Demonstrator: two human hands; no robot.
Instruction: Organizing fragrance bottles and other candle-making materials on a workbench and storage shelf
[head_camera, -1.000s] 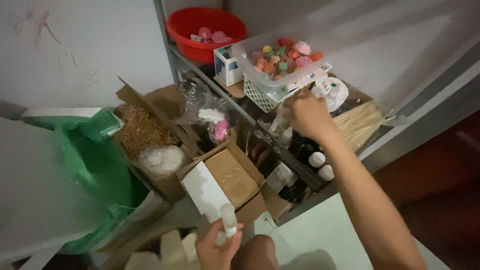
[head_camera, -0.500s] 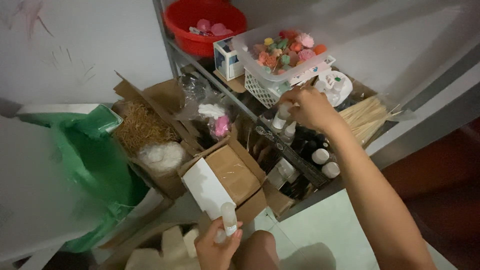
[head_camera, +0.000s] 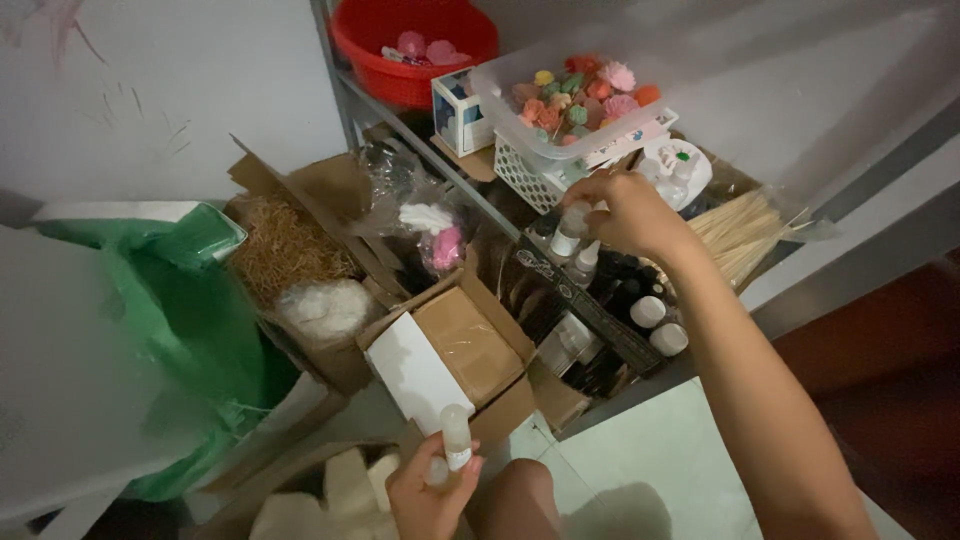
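My left hand (head_camera: 432, 492) holds a small clear bottle (head_camera: 456, 437) upright near the bottom edge, just in front of an open cardboard box (head_camera: 466, 352). My right hand (head_camera: 630, 212) reaches over a low shelf and pinches the top of a small clear spray bottle (head_camera: 568, 232). That bottle stands among several dark and white-capped bottles (head_camera: 648, 312) packed in a black box (head_camera: 590, 310).
A red basin (head_camera: 392, 62) and a clear tub of coloured pieces (head_camera: 572, 100) on a white basket (head_camera: 530, 178) sit on the shelf. A bundle of wooden sticks (head_camera: 738, 236) lies right. A straw-filled box (head_camera: 288, 250) and a green bag (head_camera: 190, 330) stand left.
My right hand has shifted slightly and closed on the top of the spray bottle. The left hand with its bottle has stayed put. The view has drifted a little.
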